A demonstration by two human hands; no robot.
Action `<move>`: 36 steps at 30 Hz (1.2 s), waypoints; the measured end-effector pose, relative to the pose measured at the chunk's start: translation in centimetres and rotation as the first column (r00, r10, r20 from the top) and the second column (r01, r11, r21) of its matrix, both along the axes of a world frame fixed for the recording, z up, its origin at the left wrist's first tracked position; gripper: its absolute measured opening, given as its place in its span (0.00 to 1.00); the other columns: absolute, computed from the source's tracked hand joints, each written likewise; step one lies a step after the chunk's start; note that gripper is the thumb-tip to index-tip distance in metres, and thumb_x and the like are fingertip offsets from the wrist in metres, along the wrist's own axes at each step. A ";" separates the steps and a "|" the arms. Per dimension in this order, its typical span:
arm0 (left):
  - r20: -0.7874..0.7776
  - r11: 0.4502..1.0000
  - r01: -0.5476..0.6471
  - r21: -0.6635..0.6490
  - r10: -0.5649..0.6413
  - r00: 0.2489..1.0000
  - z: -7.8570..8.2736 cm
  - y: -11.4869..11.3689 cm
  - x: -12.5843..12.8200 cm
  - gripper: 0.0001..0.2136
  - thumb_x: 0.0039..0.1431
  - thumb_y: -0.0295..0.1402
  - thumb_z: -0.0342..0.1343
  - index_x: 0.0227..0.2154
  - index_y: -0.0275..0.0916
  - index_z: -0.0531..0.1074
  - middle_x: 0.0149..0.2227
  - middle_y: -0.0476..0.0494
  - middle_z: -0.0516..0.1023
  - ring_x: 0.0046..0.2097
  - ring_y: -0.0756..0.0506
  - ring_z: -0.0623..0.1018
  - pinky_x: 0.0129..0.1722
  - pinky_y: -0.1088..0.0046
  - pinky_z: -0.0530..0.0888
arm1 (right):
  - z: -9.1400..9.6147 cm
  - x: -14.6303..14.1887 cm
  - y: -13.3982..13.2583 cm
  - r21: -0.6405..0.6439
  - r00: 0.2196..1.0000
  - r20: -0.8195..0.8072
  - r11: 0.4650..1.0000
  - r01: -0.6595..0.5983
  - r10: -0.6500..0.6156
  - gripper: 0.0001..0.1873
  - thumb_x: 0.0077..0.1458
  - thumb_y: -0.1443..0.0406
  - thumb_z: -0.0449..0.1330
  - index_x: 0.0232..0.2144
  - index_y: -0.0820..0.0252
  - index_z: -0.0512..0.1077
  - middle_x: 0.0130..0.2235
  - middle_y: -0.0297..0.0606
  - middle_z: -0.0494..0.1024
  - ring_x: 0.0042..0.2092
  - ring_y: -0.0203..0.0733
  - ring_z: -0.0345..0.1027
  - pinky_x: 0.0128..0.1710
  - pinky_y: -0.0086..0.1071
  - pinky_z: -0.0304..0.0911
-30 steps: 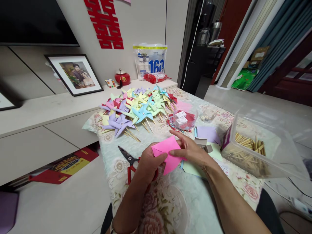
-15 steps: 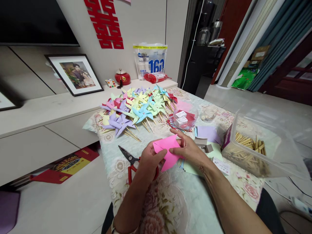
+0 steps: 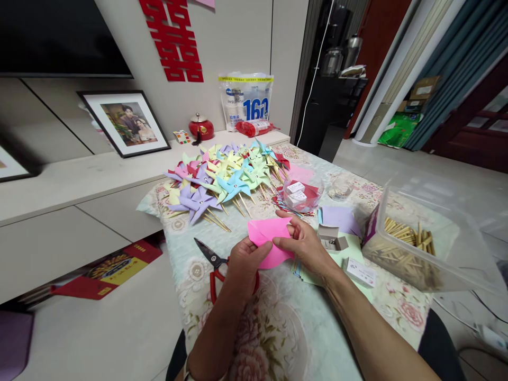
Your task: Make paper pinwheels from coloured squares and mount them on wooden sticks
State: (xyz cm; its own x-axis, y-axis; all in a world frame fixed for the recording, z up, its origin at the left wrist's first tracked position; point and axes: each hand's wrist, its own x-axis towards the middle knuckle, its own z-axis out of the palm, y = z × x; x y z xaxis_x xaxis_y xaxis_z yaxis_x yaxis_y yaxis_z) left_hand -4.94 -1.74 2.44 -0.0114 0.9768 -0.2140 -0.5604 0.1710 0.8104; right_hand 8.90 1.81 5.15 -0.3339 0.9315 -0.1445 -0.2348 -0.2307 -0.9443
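Clamping a bright pink paper sheet [image 3: 270, 230] between thumbs and fingers of left hand [image 3: 246, 259] and right hand [image 3: 305, 245], over the flower-clothed table [image 3: 301, 307], toward its near edge! Partly behind left hand, red-handled black scissors [image 3: 215, 259]; toward the far edge, multicoloured paper pinwheels [image 3: 235, 185], heaped.

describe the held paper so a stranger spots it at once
Find the flowered cloth, then the left hand and right hand over it. The paper they hold is vivid pink, unlike the purple sheet and pale green sheet lying nearby.
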 end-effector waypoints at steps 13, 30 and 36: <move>0.019 0.987 -0.130 -0.093 0.133 0.991 1.1 0.2 -0.7 0.17 0.37 0.33 0.70 0.34 0.35 0.79 0.30 0.43 0.84 0.36 0.40 0.82 0.35 0.69 0.75 | -1.0 1.3 1.1 0.448 0.938 0.183 0.874 0.188 -0.296 0.27 0.49 0.63 0.70 0.52 0.57 0.72 0.44 0.39 0.75 0.43 0.42 0.69 0.42 0.37 0.66; -0.007 0.984 -0.129 -0.120 0.129 0.992 0.9 0.4 -1.1 0.11 0.39 0.33 0.69 0.28 0.36 0.78 0.24 0.47 0.80 0.23 0.50 0.73 0.25 0.76 0.70 | -0.9 1.7 0.7 0.810 0.833 0.492 0.482 -0.333 -0.252 0.10 0.61 0.72 0.60 0.43 0.57 0.78 0.37 0.40 0.75 0.41 0.42 0.69 0.41 0.36 0.66; -0.008 0.980 -0.162 -0.114 0.162 0.987 1.0 0.5 -0.7 0.15 0.35 0.34 0.70 0.29 0.36 0.79 0.23 0.48 0.79 0.23 0.50 0.73 0.24 0.76 0.69 | -0.3 1.8 0.3 0.796 0.856 0.492 0.480 -0.368 -0.159 0.10 0.63 0.69 0.59 0.41 0.54 0.79 0.35 0.38 0.75 0.39 0.40 0.69 0.38 0.33 0.66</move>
State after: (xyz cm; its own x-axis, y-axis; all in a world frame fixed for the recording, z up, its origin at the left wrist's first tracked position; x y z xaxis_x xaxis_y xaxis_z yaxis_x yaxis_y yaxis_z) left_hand -5.64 -1.27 3.47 -0.1668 0.9314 -0.3235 -0.5892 0.1689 0.7901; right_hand 10.69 2.15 4.84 -0.5764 0.6252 0.5262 0.2269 0.7410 -0.6320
